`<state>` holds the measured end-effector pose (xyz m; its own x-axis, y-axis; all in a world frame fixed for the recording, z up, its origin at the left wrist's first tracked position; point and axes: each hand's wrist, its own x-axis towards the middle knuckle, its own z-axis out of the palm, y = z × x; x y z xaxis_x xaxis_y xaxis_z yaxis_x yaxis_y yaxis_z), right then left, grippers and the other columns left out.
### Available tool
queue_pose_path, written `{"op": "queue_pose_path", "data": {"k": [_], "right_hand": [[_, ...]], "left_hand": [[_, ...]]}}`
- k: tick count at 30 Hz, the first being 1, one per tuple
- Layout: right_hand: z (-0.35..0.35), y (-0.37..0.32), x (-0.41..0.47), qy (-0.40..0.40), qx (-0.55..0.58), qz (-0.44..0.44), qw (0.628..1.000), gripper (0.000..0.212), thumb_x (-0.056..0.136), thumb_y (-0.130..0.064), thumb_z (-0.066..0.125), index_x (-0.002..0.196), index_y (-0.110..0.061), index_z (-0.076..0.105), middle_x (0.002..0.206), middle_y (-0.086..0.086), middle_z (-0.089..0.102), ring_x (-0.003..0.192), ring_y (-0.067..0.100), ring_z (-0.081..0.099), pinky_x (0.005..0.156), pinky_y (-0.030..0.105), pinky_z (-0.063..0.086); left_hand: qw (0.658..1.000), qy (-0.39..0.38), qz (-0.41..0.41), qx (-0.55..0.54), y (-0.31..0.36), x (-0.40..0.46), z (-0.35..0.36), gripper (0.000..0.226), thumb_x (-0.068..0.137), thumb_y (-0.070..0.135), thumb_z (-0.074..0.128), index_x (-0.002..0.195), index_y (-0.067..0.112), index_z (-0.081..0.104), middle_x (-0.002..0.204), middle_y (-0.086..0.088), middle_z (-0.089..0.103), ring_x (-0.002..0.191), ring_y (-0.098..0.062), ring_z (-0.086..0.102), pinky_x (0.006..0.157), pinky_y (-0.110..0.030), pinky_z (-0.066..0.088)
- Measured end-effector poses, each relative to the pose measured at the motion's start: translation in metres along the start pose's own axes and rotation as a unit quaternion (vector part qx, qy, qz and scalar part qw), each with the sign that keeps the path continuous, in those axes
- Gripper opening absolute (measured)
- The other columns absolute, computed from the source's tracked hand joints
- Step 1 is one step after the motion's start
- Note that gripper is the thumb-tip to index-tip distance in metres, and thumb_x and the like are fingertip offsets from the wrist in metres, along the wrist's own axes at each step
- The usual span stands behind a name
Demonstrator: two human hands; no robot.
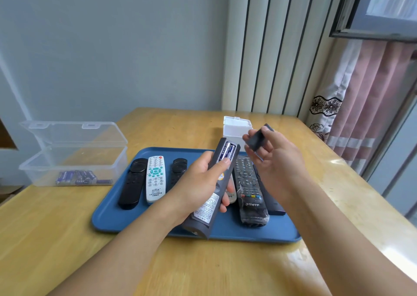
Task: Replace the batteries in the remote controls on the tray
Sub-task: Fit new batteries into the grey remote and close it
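Note:
My left hand (198, 178) grips a dark grey remote (208, 205) back side up above the blue tray (108, 214). Its battery bay is uncovered and two blue batteries (228, 152) lie inside, my thumb resting near their lower ends. My right hand (275, 158) pinches the detached dark battery cover (257, 139) just right of the bay. On the tray lie a black remote (132, 183), a white remote (155, 178), another black remote (178, 171), a wrapped black remote (250, 194) and a dark slim remote (270, 201).
A clear plastic box (74, 158) with its lid up stands at the left on the wooden table (56, 239) and holds several blue batteries (81, 178). A small white box (235, 127) stands behind the tray. A curtain and window frame are on the right.

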<state>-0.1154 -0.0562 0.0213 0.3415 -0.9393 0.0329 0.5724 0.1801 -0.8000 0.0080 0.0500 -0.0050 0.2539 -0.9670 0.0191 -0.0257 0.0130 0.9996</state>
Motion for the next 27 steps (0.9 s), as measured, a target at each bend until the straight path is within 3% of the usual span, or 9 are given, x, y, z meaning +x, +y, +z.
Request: {"op": "queue_pose_path", "data": {"k": [2, 5, 8, 10, 12, 13, 15, 20, 27], "right_hand": [[-0.003, -0.007, 0.003, 0.019, 0.061, 0.072, 0.995, 0.007, 0.098, -0.011, 0.054, 0.095, -0.007, 0.059, 0.086, 0.012, 0.064, 0.07, 0.023, 0.07, 0.077, 0.037, 0.061], [-0.007, -0.003, 0.005, 0.009, -0.027, 0.127, 0.991, 0.014, 0.094, -0.021, 0.057, 0.082, -0.014, 0.054, 0.066, 0.003, 0.049, 0.05, 0.014, 0.044, 0.051, 0.025, 0.045], [-0.006, 0.003, 0.001, -0.035, -0.224, 0.027, 0.974, 0.033, 0.089, -0.03, 0.07, 0.069, -0.019, 0.047, 0.055, -0.002, 0.034, 0.044, 0.013, 0.026, 0.042, 0.023, 0.024], [-0.005, 0.005, -0.005, -0.059, -0.382, -0.151, 0.91, 0.033, 0.089, -0.028, 0.073, 0.067, -0.014, 0.052, 0.05, -0.008, 0.037, 0.044, 0.01, 0.029, 0.043, 0.022, 0.025], [-0.003, 0.008, -0.007, -0.06, -0.5, -0.302, 0.809, 0.023, 0.092, -0.026, 0.07, 0.074, -0.014, 0.061, 0.048, -0.012, 0.038, 0.046, 0.007, 0.033, 0.048, 0.021, 0.027], [-0.002, 0.009, -0.008, -0.061, -0.534, -0.34, 0.772, 0.017, 0.093, -0.025, 0.068, 0.079, -0.016, 0.063, 0.047, -0.012, 0.039, 0.047, 0.009, 0.036, 0.049, 0.023, 0.027], [-0.001, 0.014, -0.008, -0.063, -0.568, -0.36, 0.737, 0.008, 0.093, -0.025, 0.067, 0.085, -0.022, 0.065, 0.05, -0.014, 0.044, 0.05, 0.007, 0.043, 0.051, 0.025, 0.031], [-0.003, 0.021, -0.009, -0.059, -0.582, -0.353, 0.73, 0.004, 0.091, -0.024, 0.07, 0.091, -0.024, 0.066, 0.066, -0.016, 0.053, 0.061, 0.002, 0.048, 0.057, 0.021, 0.032], [0.001, 0.02, -0.009, -0.078, -0.538, -0.276, 0.793, 0.013, 0.091, -0.026, 0.07, 0.083, -0.019, 0.063, 0.061, -0.009, 0.054, 0.052, 0.006, 0.044, 0.049, 0.017, 0.033]], "left_hand": [[1.0, 0.001, 0.003, -0.018, 0.003, 0.0, 0.0, 0.023, 0.106, 0.031, 0.049, 0.119, 0.012, 0.054, 0.073, -0.015, 0.064, 0.05, -0.025, 0.058, 0.046, -0.032, 0.052], [1.0, -0.005, 0.003, -0.03, 0.006, -0.001, 0.0, 0.023, 0.107, 0.027, 0.047, 0.12, 0.01, 0.054, 0.074, -0.019, 0.064, 0.049, -0.026, 0.059, 0.046, -0.033, 0.052], [1.0, -0.006, 0.005, -0.028, 0.006, -0.001, 0.0, 0.022, 0.107, 0.026, 0.046, 0.12, 0.01, 0.055, 0.074, -0.02, 0.064, 0.049, -0.028, 0.06, 0.046, -0.033, 0.052], [0.999, -0.005, 0.006, -0.031, 0.006, -0.001, 0.0, 0.023, 0.108, 0.027, 0.044, 0.12, 0.01, 0.055, 0.074, -0.021, 0.063, 0.049, -0.029, 0.06, 0.046, -0.033, 0.051], [0.999, -0.002, 0.003, -0.042, 0.005, -0.001, -0.001, 0.026, 0.109, 0.028, 0.04, 0.119, 0.008, 0.054, 0.075, -0.023, 0.063, 0.05, -0.03, 0.058, 0.047, -0.033, 0.05], [0.999, 0.001, 0.003, -0.047, 0.005, -0.001, -0.001, 0.028, 0.109, 0.028, 0.038, 0.117, 0.005, 0.053, 0.076, -0.024, 0.063, 0.051, -0.03, 0.058, 0.048, -0.034, 0.05], [0.999, 0.003, 0.004, -0.047, 0.005, -0.001, -0.002, 0.029, 0.109, 0.028, 0.037, 0.114, 0.003, 0.051, 0.077, -0.025, 0.063, 0.052, -0.03, 0.057, 0.049, -0.034, 0.049], [1.0, 0.002, 0.01, -0.01, 0.004, -0.001, -0.001, 0.019, 0.108, 0.024, 0.042, 0.116, 0.01, 0.053, 0.075, -0.02, 0.062, 0.05, -0.028, 0.057, 0.045, -0.033, 0.049], [0.996, 0.0, 0.038, 0.077, -0.002, 0.001, -0.002, 0.013, 0.105, 0.029, 0.051, 0.114, 0.021, 0.056, 0.072, -0.014, 0.065, 0.054, -0.03, 0.061, 0.049, -0.037, 0.053]]}}
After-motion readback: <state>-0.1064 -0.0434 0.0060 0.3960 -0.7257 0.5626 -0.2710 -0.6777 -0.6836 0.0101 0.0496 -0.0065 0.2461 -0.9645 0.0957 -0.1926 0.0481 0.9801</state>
